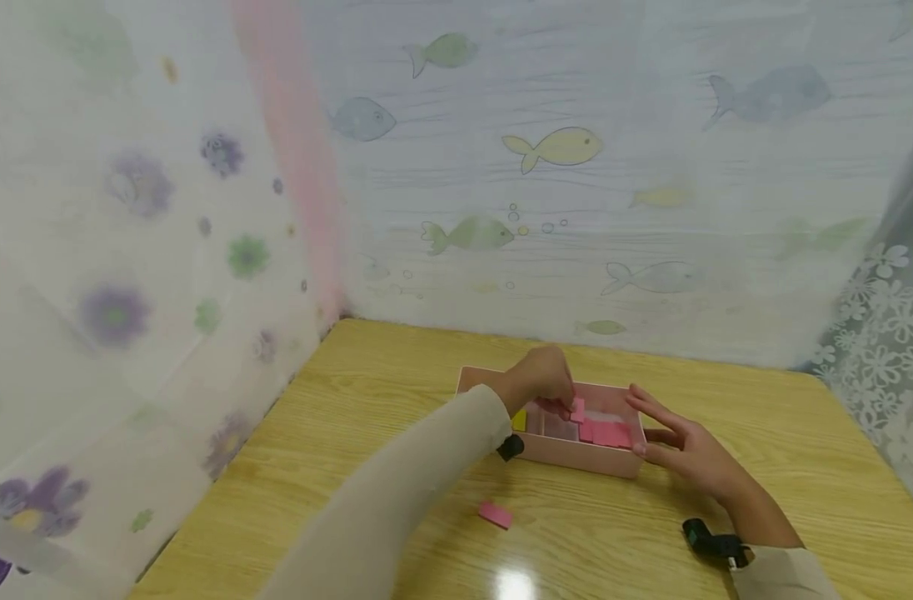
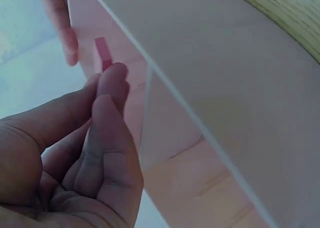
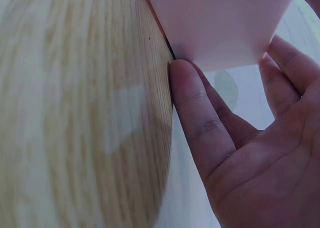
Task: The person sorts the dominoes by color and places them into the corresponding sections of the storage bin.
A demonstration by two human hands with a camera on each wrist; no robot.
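A shallow pink box (image 1: 576,461) with inner dividers stands on the table. My left hand (image 1: 541,379) reaches over it and pinches a small flat pink block (image 2: 102,53) between thumb and fingertips, above the right part of the box. Several pink blocks (image 1: 610,433) lie in the right compartment, and a yellow block (image 1: 520,420) shows beside the left wrist. At the box's right end, my right hand (image 1: 692,458) holds it, thumb at the front corner and fingers at the back corner. The left forearm hides part of the box's left side.
One loose pink block (image 1: 496,515) lies on the wooden table (image 1: 576,542) in front of the box. A fish-patterned curtain (image 1: 561,208) hangs behind the table, and a flowered sheet (image 1: 149,275) runs along its left side.
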